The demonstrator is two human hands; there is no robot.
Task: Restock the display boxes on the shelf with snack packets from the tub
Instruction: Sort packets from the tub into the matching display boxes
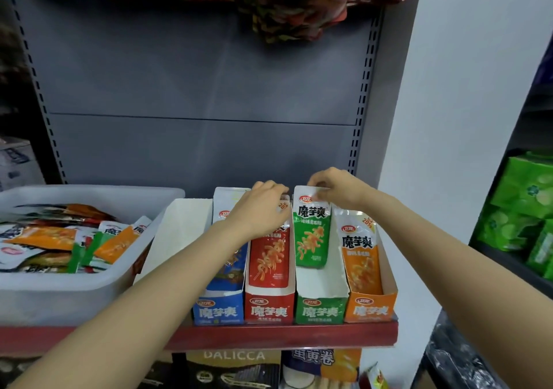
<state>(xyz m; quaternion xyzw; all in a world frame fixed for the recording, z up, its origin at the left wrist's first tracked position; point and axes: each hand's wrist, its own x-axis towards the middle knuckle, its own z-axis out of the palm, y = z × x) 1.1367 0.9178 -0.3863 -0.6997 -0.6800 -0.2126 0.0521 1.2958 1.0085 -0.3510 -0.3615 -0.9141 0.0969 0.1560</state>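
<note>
Four display boxes stand side by side on the shelf: blue (218, 310), red (269, 309), green (320, 310) and orange (371, 309). My right hand (335, 189) pinches the top edge of a green snack packet (311, 233), which stands upright at the back of the green box. My left hand (263, 206) lies over the top of the red packet (269, 260) in the red box; its fingertips are hidden. A blue packet (230, 254) leans in the blue box and an orange packet (362, 254) in the orange box. The translucent tub (74, 290) at left holds several mixed packets.
A white empty box (176, 236) lies between the tub and the blue box. The shelf has a red front edge (269, 334). Hanging snack bags (287, 8) crowd the top. Green packages (520, 206) fill a shelf at right. Boxes sit below the shelf.
</note>
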